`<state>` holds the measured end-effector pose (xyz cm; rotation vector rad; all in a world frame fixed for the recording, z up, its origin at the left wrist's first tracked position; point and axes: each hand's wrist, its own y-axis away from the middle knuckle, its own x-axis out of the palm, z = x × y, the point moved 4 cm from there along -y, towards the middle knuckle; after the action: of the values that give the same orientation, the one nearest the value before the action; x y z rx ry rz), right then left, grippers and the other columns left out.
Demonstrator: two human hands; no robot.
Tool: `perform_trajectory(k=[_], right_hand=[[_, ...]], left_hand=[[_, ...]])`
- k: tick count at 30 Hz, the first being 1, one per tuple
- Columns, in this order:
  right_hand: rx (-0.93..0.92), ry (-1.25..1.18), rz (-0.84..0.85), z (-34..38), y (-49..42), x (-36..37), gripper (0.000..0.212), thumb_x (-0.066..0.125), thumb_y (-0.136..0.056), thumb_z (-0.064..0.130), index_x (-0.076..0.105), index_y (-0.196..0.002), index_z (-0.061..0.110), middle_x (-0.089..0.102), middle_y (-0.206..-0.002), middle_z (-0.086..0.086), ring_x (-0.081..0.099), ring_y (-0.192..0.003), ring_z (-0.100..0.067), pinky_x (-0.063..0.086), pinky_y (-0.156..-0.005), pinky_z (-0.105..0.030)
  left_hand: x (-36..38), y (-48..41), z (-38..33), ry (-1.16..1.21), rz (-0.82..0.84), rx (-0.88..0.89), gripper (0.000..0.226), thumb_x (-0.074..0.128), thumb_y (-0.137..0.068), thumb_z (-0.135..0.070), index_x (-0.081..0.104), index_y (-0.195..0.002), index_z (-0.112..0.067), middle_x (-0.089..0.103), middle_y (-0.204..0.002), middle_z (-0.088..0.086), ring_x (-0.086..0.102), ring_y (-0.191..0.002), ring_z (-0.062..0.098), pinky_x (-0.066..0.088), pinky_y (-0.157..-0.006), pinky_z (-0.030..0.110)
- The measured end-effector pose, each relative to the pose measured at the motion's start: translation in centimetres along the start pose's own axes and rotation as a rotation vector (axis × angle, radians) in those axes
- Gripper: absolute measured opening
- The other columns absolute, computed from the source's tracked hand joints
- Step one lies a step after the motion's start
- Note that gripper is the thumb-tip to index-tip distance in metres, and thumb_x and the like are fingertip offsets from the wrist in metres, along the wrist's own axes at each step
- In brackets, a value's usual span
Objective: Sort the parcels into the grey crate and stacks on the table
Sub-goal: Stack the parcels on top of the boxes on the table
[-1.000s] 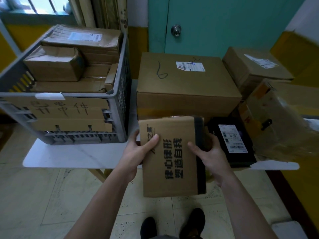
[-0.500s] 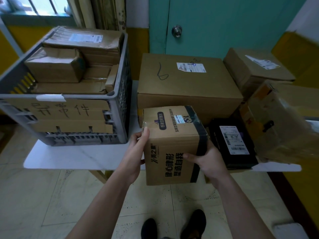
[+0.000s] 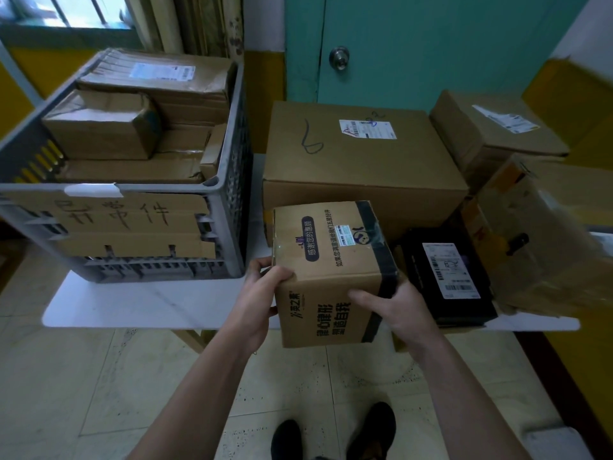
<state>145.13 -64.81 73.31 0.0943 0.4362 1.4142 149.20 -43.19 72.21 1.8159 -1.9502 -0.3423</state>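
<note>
The left hand and right hand are gripping a printed cardboard parcel just right of the grey crate, over the bench edge, with the fingers curling round its sides. It appears mid-sort, and next it likely needs lifting into the crate or setting on a stack.

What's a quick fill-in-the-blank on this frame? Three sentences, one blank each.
1. The left hand and right hand grip the printed carton in front of the big box marked with a handwritten ____.
2. The grey crate stands on the table, on the ____ side of the big box.
3. The flat parcel with the white barcode label is ____ in colour.

Missing words: 6; left; black.
</note>
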Motion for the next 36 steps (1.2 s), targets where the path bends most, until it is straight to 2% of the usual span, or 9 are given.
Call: perform_trajectory(k=[5,9,14,17,21,25,28,33,36], right_hand=[[-0.008,-0.072,-0.029,0.4,0.1,0.3,0.065,0.063,-0.068,0.063,0.047,-0.127,0.04,0.06,-0.116,0.017,0.052,-0.107,0.001,0.04,-0.078,-0.021],[0.043,-0.116,-0.103,-0.3,0.0,0.0,0.068,0.059,-0.075,0.063,0.044,-0.134,0.032,0.058,-0.112,0.013,0.055,-0.1,-0.004,0.045,-0.074,-0.027],[0.053,-0.094,-0.206,-1.0,-0.1,-0.8,0.061,0.066,-0.076,0.055,0.044,-0.124,0.025,0.059,-0.114,0.005,0.057,-0.097,-0.008,0.049,-0.07,-0.028],[0.05,-0.07,-0.231,-1.2,-0.4,-1.2,0.059,0.07,-0.08,0.048,0.044,-0.125,0.02,0.057,-0.119,0.001,0.057,-0.102,-0.014,0.051,-0.079,-0.034],[0.019,-0.083,-0.213,-0.9,-0.3,-1.5,0.08,0.074,-0.069,0.053,0.038,-0.136,0.026,0.054,-0.123,0.006,0.054,-0.109,-0.013,0.047,-0.085,-0.033],[-0.043,-0.107,-0.134,-0.7,0.0,-1.1,0.058,0.078,-0.081,0.029,0.048,-0.13,0.037,0.062,-0.119,0.016,0.055,-0.107,0.001,0.046,-0.084,-0.023],[-0.047,-0.148,-0.124,-1.0,0.0,-1.3,0.066,0.081,-0.079,0.019,0.047,-0.134,0.032,0.062,-0.123,0.006,0.057,-0.114,-0.011,0.049,-0.095,-0.037],[-0.071,-0.164,-0.102,-0.3,-0.4,-1.3,0.068,0.085,-0.068,0.036,0.048,-0.124,0.024,0.064,-0.12,0.0,0.063,-0.11,-0.017,0.054,-0.092,-0.042],[-0.061,-0.202,-0.152,-0.1,-0.5,-1.5,0.061,0.077,-0.068,0.043,0.052,-0.117,0.018,0.066,-0.114,-0.004,0.068,-0.101,-0.019,0.057,-0.081,-0.038]], left_hand=[[0.0,0.2,-0.1,0.006,-0.009,0.012,0.022,0.057,-0.095,-0.015,0.051,-0.115,-0.02,0.063,-0.099,0.005,0.058,-0.086,0.019,0.044,-0.079,0.037],[0.2,0.4,-0.4,-0.08,0.021,0.015,0.027,0.054,-0.097,-0.015,0.051,-0.123,-0.023,0.061,-0.108,-0.002,0.055,-0.091,0.01,0.037,-0.072,0.03],[0.1,0.5,0.0,-0.102,0.117,-0.052,0.042,0.056,-0.097,-0.022,0.049,-0.135,-0.04,0.058,-0.124,-0.004,0.058,-0.11,0.02,0.054,-0.083,0.05],[0.0,0.4,0.0,-0.088,0.107,-0.049,0.037,0.059,-0.095,-0.014,0.052,-0.128,-0.03,0.058,-0.125,-0.001,0.058,-0.111,0.025,0.055,-0.09,0.061],[0.2,0.6,-0.1,0.002,0.103,-0.069,0.026,0.066,-0.092,-0.028,0.055,-0.113,-0.016,0.063,-0.121,0.007,0.06,-0.113,0.028,0.057,-0.071,0.05],[-0.4,0.6,-0.7,0.085,0.018,-0.077,0.066,0.056,-0.083,-0.067,0.065,-0.113,-0.009,0.07,-0.12,-0.005,0.058,-0.119,0.019,0.058,-0.076,0.052],[-0.8,0.6,-1.0,0.052,-0.044,-0.105,0.076,0.056,-0.074,-0.075,0.065,-0.103,-0.005,0.072,-0.113,0.001,0.061,-0.117,0.024,0.051,-0.092,0.063],[-0.7,1.0,-0.7,0.029,-0.066,-0.084,0.085,0.06,-0.06,-0.083,0.068,-0.109,-0.014,0.072,-0.109,0.005,0.063,-0.114,0.029,0.048,-0.097,0.062],[-0.6,0.8,-0.4,0.087,-0.078,-0.11,0.07,0.05,-0.073,-0.082,0.055,-0.08,-0.012,0.069,-0.099,0.008,0.061,-0.109,0.029,0.05,-0.088,0.053]])
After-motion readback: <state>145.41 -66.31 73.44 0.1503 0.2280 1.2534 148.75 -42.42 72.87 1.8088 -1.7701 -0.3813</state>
